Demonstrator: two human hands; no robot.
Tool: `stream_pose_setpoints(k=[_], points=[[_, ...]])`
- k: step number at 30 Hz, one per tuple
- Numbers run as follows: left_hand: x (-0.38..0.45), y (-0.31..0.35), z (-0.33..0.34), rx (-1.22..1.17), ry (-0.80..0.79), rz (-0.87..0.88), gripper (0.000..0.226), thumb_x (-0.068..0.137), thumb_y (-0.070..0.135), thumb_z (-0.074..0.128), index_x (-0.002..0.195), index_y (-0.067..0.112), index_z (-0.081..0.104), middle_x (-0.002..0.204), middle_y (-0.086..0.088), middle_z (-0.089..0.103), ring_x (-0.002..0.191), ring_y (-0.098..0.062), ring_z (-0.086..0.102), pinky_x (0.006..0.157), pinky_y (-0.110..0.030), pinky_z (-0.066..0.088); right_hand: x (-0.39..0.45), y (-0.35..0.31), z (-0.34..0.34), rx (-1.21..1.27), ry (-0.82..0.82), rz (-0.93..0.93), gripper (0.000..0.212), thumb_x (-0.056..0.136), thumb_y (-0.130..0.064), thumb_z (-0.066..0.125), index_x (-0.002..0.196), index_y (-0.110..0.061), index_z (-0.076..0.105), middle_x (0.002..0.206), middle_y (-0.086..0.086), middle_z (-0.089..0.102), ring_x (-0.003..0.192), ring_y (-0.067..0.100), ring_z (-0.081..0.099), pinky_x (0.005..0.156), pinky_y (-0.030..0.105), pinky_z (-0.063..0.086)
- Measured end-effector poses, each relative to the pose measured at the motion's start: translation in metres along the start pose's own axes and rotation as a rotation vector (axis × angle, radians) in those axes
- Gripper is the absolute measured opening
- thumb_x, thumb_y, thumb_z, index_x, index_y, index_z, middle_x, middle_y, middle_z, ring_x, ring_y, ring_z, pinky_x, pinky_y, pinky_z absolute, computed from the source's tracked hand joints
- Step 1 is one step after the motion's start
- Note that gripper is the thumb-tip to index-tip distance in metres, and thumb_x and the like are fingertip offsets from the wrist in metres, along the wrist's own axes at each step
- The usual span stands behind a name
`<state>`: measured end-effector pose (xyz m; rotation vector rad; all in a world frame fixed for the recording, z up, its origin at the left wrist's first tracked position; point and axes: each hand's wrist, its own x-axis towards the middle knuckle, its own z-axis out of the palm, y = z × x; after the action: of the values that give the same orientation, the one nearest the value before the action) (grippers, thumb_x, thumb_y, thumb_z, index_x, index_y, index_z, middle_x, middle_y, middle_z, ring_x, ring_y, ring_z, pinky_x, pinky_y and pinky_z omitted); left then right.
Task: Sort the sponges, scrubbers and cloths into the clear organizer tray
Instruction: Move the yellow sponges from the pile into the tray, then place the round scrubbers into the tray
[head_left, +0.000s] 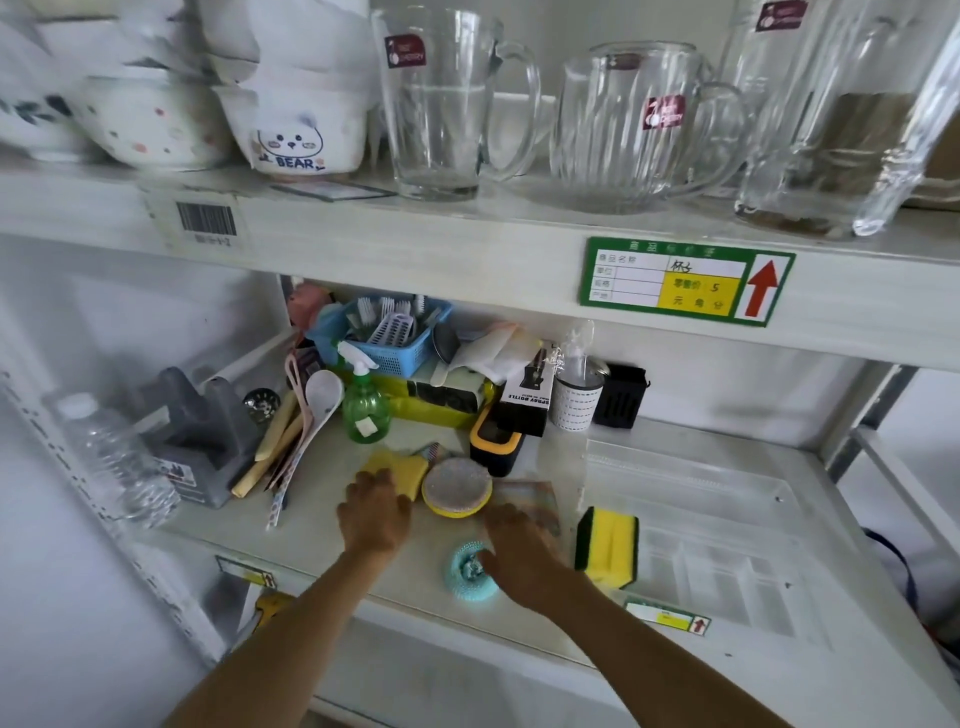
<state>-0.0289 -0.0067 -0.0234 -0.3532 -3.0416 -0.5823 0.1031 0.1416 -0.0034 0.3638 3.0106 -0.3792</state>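
Note:
On the lower shelf, my left hand (375, 514) rests palm down on a flat yellow sponge (402, 467), fingers spread. A round yellow scrubber with a glittery top (457, 487) lies just right of it. My right hand (519, 545) lies over a folded patterned cloth (535, 499) and touches a teal mesh scrubber (467, 571) near the shelf's front edge. A yellow-and-green sponge (608, 545) stands on its side against the left wall of the clear organizer tray (727, 519), whose visible compartments hold nothing.
Behind the sponges stand a green spray bottle (366, 405), a black-and-yellow holder (496, 447), a spray-bottle box (530, 395) and a blue basket of brushes (389, 338). Spoons and a grey rack (202, 436) lie left. Glass mugs and bowls fill the upper shelf.

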Motion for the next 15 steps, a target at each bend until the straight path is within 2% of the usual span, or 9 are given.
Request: stream_pose_setpoints(k=[2,5,9,13,15], points=[[0.006,-0.022,0.003,0.051,-0.055,-0.082,0.04,0.09,0.035,0.05,0.123,0.012,0.05,0.126,-0.017,0.052,0.118,-0.035,0.051,0.095,-0.044,0.045,0.004,-0.004,0.012,-0.038,-0.074,-0.009,0.047,0.094,-0.037,0.051,0.134,-0.015,0.043,0.135,0.014,0.046,0.119,0.036,0.052,0.096,0.043,0.045],[0.012,-0.044,0.009,0.11,-0.144,-0.183,0.046,0.092,0.042,0.044,0.125,0.008,0.048,0.133,-0.017,0.049,0.123,-0.035,0.049,0.102,-0.041,0.041,0.006,-0.009,0.022,-0.045,-0.121,0.039,0.052,0.094,-0.043,0.047,0.136,-0.014,0.039,0.131,0.016,0.048,0.118,0.038,0.053,0.096,0.043,0.043],[0.013,-0.056,0.016,0.151,-0.225,-0.175,0.054,0.093,0.05,0.041,0.126,0.009,0.05,0.133,-0.015,0.049,0.125,-0.032,0.047,0.104,-0.04,0.039,0.008,-0.013,0.029,-0.039,-0.154,0.087,0.055,0.092,-0.041,0.055,0.135,-0.011,0.04,0.134,0.015,0.047,0.119,0.036,0.053,0.096,0.042,0.043],[0.012,-0.052,0.011,0.067,-0.187,-0.151,0.06,0.084,0.051,0.057,0.121,0.004,0.051,0.125,-0.017,0.055,0.119,-0.033,0.052,0.096,-0.04,0.046,0.013,-0.016,0.022,0.015,-0.139,0.136,0.072,0.084,-0.036,0.071,0.138,-0.003,0.037,0.146,0.021,0.034,0.121,0.038,0.053,0.095,0.04,0.047],[0.011,-0.046,0.006,-0.059,-0.169,-0.15,0.061,0.078,0.042,0.069,0.117,0.002,0.046,0.121,-0.019,0.058,0.115,-0.037,0.056,0.09,-0.042,0.049,0.014,-0.016,0.019,0.023,-0.118,0.142,0.074,0.079,-0.034,0.076,0.136,-0.002,0.042,0.143,0.02,0.039,0.12,0.037,0.054,0.094,0.038,0.048]])
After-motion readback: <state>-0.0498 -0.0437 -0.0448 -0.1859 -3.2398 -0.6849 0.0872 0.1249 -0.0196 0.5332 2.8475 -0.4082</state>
